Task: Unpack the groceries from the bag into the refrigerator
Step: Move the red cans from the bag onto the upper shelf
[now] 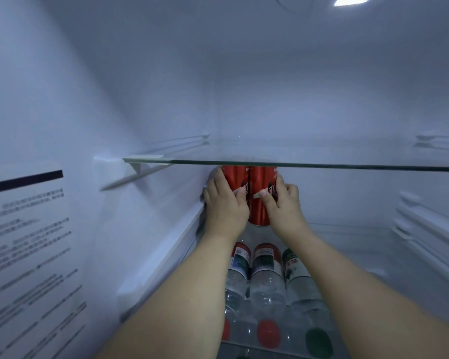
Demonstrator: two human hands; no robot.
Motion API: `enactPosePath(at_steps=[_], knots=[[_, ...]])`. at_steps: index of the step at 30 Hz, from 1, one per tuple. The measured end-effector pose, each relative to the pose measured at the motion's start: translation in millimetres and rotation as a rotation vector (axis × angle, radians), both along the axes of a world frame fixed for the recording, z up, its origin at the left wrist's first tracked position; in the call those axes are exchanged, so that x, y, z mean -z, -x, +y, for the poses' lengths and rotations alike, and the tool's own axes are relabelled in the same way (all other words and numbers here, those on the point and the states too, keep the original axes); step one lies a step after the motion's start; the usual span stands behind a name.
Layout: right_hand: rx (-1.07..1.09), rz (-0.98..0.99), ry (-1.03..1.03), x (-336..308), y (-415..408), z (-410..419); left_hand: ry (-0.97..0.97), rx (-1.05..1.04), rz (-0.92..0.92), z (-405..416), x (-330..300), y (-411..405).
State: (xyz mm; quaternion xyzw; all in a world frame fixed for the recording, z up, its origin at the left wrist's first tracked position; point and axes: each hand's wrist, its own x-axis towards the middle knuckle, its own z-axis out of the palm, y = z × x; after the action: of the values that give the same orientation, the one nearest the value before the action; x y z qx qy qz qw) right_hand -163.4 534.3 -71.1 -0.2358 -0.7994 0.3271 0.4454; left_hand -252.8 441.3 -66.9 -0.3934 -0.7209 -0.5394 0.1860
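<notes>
At the left edge of the frame a printed label (26,229) is stuck to the refrigerator (145,73) wall. A glass shelf (296,165) crosses the middle. Just under it, at centre, the left hand (224,203) curls its fingers round the left red can (235,181), and beside it the right hand (283,200) grips the right red can (261,198), thumb across the front. The cans stand upright and touch. Below the forearms, in the lower centre, three water bottles (266,275) lie side by side, caps toward the camera.
</notes>
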Motion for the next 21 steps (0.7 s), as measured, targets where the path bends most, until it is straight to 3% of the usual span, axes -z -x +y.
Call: enactPosePath(at_steps=[21], knots=[[-0.046, 0.11, -0.044, -8, -4, -13, -0.029, -0.172, 0.014, -2, -2, -2]])
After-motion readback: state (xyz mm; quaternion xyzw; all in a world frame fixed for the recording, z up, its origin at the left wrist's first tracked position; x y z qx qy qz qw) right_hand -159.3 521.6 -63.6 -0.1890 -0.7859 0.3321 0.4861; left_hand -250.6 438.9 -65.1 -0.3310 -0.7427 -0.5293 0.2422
